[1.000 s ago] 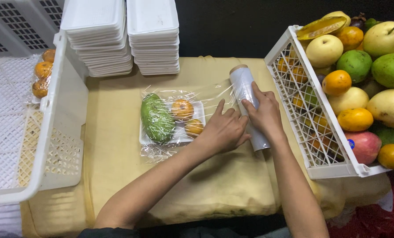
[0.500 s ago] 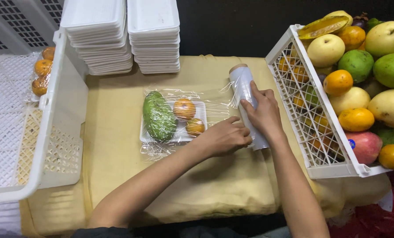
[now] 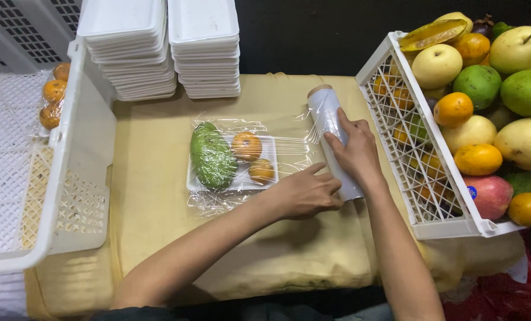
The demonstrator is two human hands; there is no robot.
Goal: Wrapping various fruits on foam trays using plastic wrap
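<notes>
One film roll (image 3: 335,139) | long axis near-far | right hand (image 3: 353,151) gripping

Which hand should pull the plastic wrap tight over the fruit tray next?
Probably the left hand. It lies beside the tray, right at the stretched film. The right hand is busy gripping the wrap roll, so it best stays there as the anchor.

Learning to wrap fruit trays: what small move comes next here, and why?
Probably tear the film off at the roll: it already covers the tray, the right hand grips the roll, and the left hand pins the sheet.
</notes>
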